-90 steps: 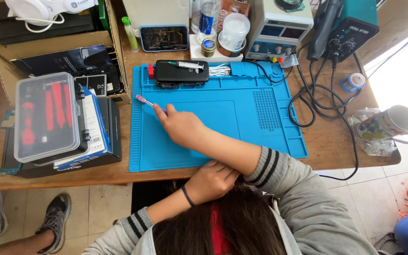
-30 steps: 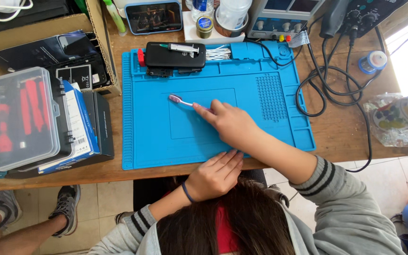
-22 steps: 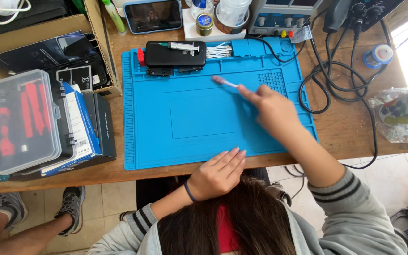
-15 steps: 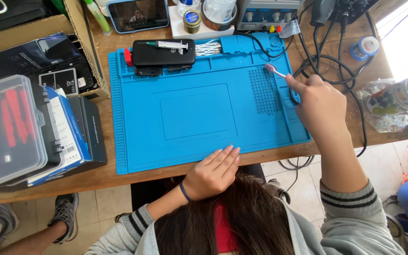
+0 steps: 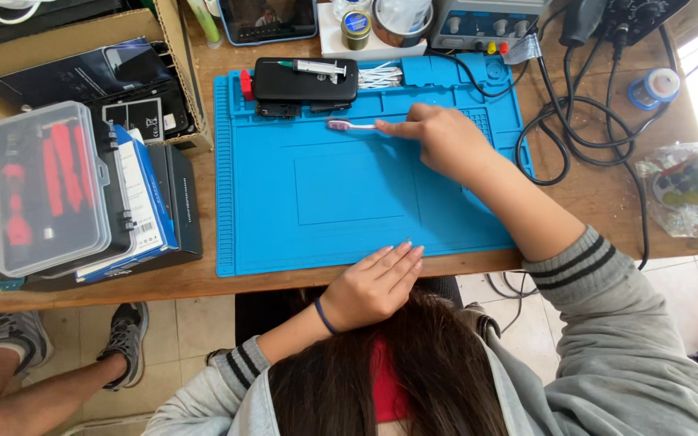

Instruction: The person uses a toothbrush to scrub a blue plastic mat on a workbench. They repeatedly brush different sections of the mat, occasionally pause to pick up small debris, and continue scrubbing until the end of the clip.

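My right hand (image 5: 446, 141), fingers clamped on brush (image 5: 351, 125), has swung back leftward across mat (image 5: 300, 234); left hand (image 5: 377, 282) flat, fingers together.

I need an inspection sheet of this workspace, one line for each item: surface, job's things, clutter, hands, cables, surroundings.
Surface: blue work mat on a wooden table.
Job's things: pink toothbrush lying flat on the mat, bristle end to the left; black device with a syringe on it.
Clutter: clear case of red tools on stacked boxes; cardboard box; tape roll.
Hands: right hand shut on the toothbrush; left hand flat and open at the mat's near edge.
Cables: black cables looped right of the mat.
Surroundings: another person's shoes on the tiled floor.
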